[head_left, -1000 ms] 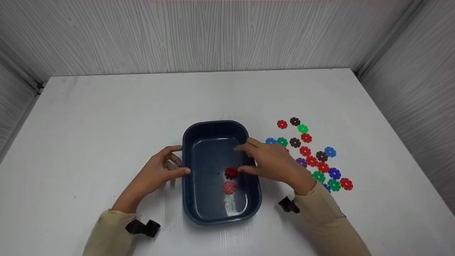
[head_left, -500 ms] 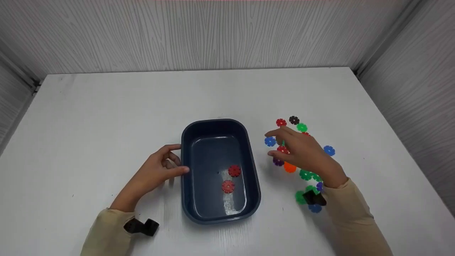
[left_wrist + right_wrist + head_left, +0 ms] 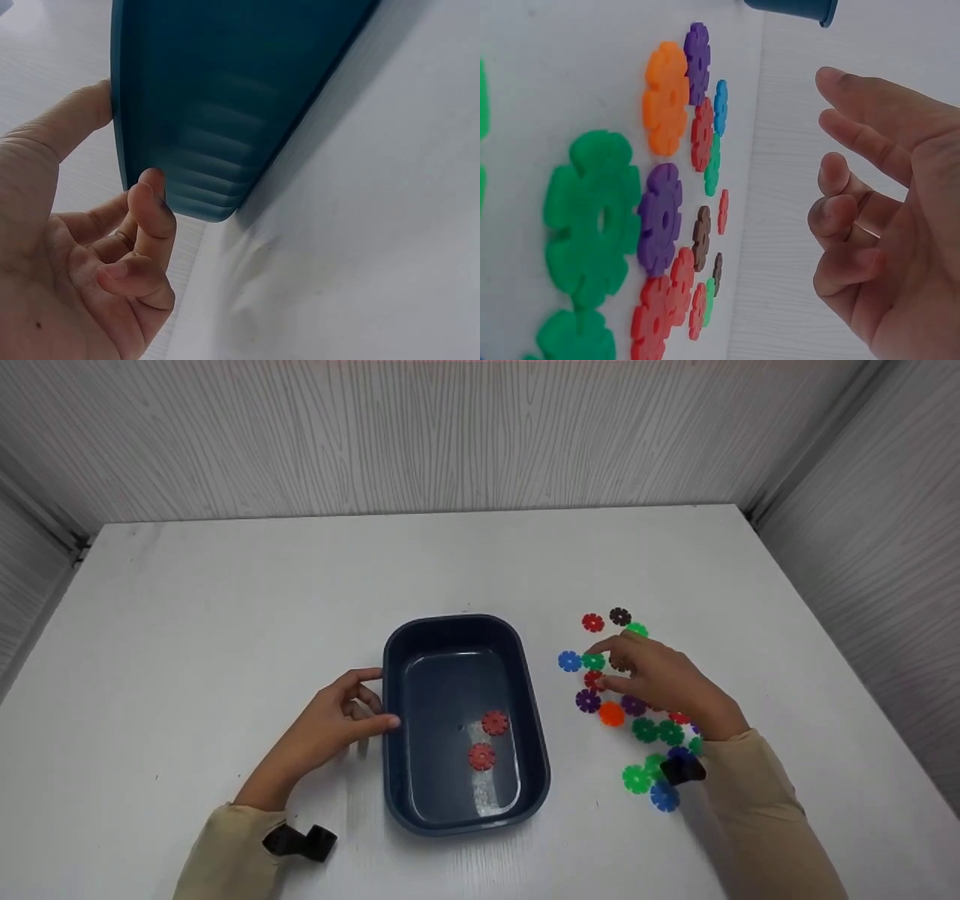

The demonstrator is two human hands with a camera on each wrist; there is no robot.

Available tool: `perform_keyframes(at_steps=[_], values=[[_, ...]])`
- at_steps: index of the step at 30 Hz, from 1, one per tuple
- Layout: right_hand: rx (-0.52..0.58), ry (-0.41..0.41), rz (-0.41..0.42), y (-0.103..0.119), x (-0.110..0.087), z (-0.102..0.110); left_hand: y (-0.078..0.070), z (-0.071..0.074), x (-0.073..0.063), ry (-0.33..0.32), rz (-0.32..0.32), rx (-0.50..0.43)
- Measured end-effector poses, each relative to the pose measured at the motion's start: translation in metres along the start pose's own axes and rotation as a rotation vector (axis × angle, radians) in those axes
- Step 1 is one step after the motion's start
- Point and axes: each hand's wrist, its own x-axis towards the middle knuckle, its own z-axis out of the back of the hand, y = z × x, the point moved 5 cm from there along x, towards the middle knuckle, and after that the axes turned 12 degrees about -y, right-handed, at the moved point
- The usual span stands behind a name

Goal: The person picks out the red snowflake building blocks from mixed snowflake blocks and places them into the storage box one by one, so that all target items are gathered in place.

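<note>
In the head view my left hand [image 3: 341,716] holds the left rim of a dark blue plastic tub [image 3: 391,780], thumb over the edge. The left wrist view shows its other fingers bent near the outer wall of the tub [image 3: 225,97]. Two red flower-shaped plastic discs [image 3: 494,723] lie inside the tub. My right hand [image 3: 664,679] is above the loose discs on the right, thumb and forefinger apart. Nearest its fingertips are a green disc [image 3: 593,661] and a red disc [image 3: 594,681]. The right wrist view shows nothing between the fingers of this hand [image 3: 892,202].
Several more discs spread over the white table [image 3: 247,607] right of the tub, among them an orange disc [image 3: 612,714], a purple disc [image 3: 588,700] and a blue disc [image 3: 664,796]. Some are hidden under the right hand and forearm. A wood-grain panel [image 3: 420,435] stands behind the table.
My right hand has moved from over the tub rightward to the loose discs. A red disc it had by its fingertips now lies in the tub. The left hand stays at the rim.
</note>
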Motion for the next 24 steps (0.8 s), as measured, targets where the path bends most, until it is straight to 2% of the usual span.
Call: perform_keyframes(at_steps=[7, 12, 24], values=[[0.0, 0.064, 0.003, -0.013, 0.003, -0.008, 0.0, 0.0, -0.001, -0.002, 0.005, -0.012], [-0.056, 0.105, 0.001, -0.017, 0.006, -0.011, 0.0, 0.001, -0.001, -0.003, 0.003, 0.003], [-0.156, 0.133, 0.065, -0.021, 0.011, -0.011, 0.001, 0.001, 0.0, 0.002, -0.007, 0.001]])
